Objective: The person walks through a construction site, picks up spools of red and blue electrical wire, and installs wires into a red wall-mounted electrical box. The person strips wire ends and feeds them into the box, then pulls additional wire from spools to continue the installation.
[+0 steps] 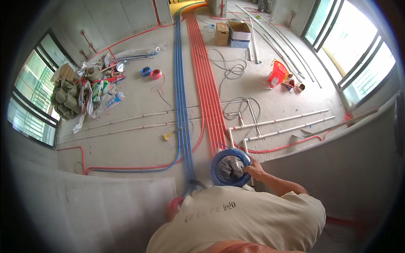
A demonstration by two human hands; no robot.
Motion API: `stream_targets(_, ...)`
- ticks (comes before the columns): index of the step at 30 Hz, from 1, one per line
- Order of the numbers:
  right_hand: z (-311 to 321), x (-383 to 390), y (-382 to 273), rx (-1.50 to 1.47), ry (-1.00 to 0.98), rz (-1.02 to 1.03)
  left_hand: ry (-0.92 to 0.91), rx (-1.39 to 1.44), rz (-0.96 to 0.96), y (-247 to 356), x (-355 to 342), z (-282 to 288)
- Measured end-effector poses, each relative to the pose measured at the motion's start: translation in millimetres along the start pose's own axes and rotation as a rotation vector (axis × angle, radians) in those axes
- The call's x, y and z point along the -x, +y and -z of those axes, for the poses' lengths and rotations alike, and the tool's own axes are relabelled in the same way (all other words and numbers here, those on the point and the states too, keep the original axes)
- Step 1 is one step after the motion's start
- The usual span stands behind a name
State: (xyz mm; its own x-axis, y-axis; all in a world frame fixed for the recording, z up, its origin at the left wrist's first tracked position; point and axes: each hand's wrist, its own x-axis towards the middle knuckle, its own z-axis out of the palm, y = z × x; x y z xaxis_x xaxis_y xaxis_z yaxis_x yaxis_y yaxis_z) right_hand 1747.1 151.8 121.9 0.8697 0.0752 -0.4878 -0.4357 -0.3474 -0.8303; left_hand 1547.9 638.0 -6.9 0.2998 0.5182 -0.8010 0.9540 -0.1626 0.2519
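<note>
My right hand (254,168) is closed on the right rim of a coil of blue wire (218,172), held in front of my body. A loose blue end sticks out at the coil's top. Through its middle shows something dark grey that I cannot make out. My beige shirt fills the lower part of the view, and my left hand is not in view. Left of the shirt lies a blurred, rounded red thing (174,205), partly hidden. Beyond the coil, parallel red conduits (206,84) and blue conduits (180,84) run along the concrete floor.
At left, sacks and rubbish (69,97) are heaped by a window. Small blue (146,71) and red wire coils (156,74) lie nearby. White pipes (291,118), loose grey cable (230,67), a red bucket (277,76) and cardboard boxes (222,34) occupy the right side.
</note>
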Motion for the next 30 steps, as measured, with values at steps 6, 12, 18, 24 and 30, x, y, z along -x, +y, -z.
stream_targets(6,12,-204,-111,-0.032,0.003,-0.064,0.064,0.015,0.005,218,-89,18)
stream_targets(12,49,-389,-213,-0.213,-0.067,-0.012,0.122,0.072,0.025,428,-133,56)
stream_targets(18,79,-543,-326,-0.138,-0.01,-0.097,0.074,0.124,0.057,614,-198,58)
stream_targets(24,90,-778,-428,0.018,-0.007,-0.092,0.082,0.171,0.069,799,-316,63)
stream_targets(30,100,-935,-545,0.12,0.158,-0.1,0.025,0.145,0.087,978,-381,94)
